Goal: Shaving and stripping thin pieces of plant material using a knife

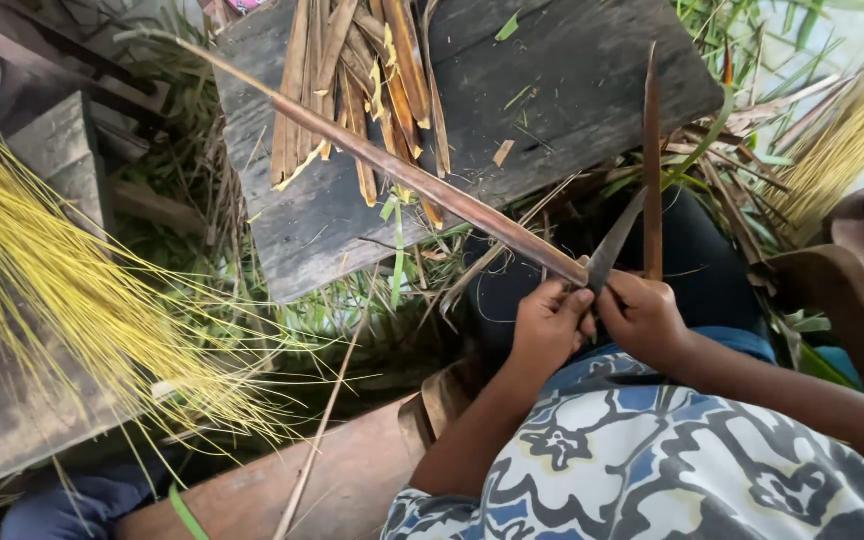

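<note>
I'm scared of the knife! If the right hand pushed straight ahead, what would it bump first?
Probably the long brown leaf strip. The right hand aims its knife up and away, and the blade already touches that strip beside the left hand. Beyond lies the dark wooden board, though depth is hard to judge.

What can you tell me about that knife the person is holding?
The knife has a slim, pointed, grey metal blade, dull and worn-looking. It slants up and to the right from the right hand, which hides its handle. The blade's lower part lies against the long brown leaf strip that the left hand pinches, just where the two hands meet.
</note>
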